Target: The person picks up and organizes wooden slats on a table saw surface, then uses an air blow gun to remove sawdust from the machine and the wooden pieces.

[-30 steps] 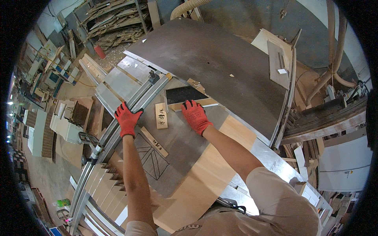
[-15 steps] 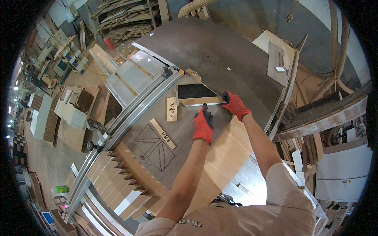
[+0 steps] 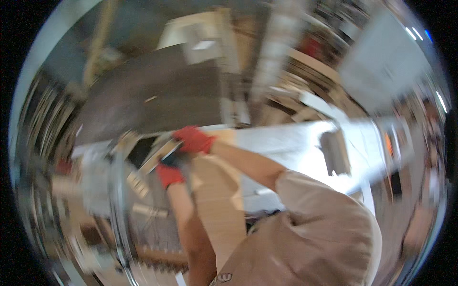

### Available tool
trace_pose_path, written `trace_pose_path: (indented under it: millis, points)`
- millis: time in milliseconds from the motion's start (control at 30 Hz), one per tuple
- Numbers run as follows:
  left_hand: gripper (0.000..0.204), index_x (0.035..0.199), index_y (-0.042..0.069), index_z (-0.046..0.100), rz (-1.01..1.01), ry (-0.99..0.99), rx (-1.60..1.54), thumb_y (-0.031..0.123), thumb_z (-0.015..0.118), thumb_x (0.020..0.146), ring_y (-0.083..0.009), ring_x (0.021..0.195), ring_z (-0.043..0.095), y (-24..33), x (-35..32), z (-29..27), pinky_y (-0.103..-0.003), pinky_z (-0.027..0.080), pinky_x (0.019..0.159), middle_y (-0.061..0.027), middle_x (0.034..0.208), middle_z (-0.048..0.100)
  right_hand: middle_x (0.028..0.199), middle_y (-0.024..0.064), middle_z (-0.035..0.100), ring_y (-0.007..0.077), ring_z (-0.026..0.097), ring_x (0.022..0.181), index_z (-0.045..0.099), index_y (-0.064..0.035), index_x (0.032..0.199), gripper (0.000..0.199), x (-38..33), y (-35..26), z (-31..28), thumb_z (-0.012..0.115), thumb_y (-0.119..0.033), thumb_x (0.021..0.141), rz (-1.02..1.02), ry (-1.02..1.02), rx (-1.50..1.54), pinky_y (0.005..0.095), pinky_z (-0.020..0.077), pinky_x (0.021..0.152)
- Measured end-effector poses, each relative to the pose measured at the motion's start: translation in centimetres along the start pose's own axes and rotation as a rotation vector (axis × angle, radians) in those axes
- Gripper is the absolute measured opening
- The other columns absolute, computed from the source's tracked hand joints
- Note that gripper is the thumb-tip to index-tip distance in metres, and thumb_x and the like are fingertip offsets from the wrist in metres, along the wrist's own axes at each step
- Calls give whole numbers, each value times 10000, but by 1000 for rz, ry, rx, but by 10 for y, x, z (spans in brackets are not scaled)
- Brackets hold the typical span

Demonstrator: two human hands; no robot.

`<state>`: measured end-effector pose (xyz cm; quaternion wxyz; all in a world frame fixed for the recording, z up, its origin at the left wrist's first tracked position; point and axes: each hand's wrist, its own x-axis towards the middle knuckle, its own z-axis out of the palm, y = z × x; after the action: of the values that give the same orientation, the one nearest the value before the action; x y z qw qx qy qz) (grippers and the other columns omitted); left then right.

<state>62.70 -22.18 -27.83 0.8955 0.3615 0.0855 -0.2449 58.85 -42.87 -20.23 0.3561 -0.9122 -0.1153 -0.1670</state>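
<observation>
Blurred workshop clutter smears around me, with a curved metal rail (image 3: 117,200) sweeping down the left and small pale wooden blocks (image 3: 137,183) lying beside it on the grey bench (image 3: 157,229). Behind these lies a large dark brown board (image 3: 157,100), flat and reaching towards the far side. My left hand (image 3: 169,174), in a red glove, sits just right of the rail, its grip closed around the lower edge of a thin dark rectangular panel (image 3: 155,157) with a pale edge, which is tilted up off the bench. My right hand (image 3: 193,139), also red-gloved, clamps the upper right end of that same panel. A long light wooden plank (image 3: 219,209) runs beneath my forearms. Further right, a white sheet surface (image 3: 296,143) spreads out, everything there too blurred to tell.
</observation>
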Motion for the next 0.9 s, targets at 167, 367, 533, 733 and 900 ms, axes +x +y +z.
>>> trace_pose_path:
  millis: [167,367,533,733,900]
  points:
    - [317,1186,-17,597,168,40,317,237,513,1017,-220,1018,622,-62,-103,16,-338,506,895,-138,1147,654,889,177,635,401,616,901,577,-66,1033,437,-151,-77,-60,784,-286,718,269,151,161,476,488,767]
    - [95,866,78,598,-138,63,490,38,683,867,-138,669,558,-190,-207,129,-295,506,627,-3,787,587,912,180,677,297,664,848,620,-11,976,411,-359,-120,-147,821,-265,724,897,260,423,397,503,745]
    - [272,1011,25,611,-325,-205,694,29,775,795,-158,710,618,-265,-212,197,-325,555,605,-60,870,641,821,122,676,184,641,734,641,7,938,319,-433,-135,-175,817,-188,757,1030,635,531,316,512,708]
    - [480,1174,37,593,-273,-409,844,62,811,747,-170,718,647,-383,-204,254,-315,548,625,-79,930,686,803,75,688,113,635,731,640,12,920,242,-478,-137,-209,785,-143,804,1057,1006,144,286,518,698]
    - [564,1176,34,594,-14,-458,1202,118,836,673,-236,795,671,-442,-209,293,-357,552,725,-117,967,699,798,70,687,104,634,727,635,8,919,186,-502,-146,-236,755,-92,818,1106,1060,185,285,515,688]
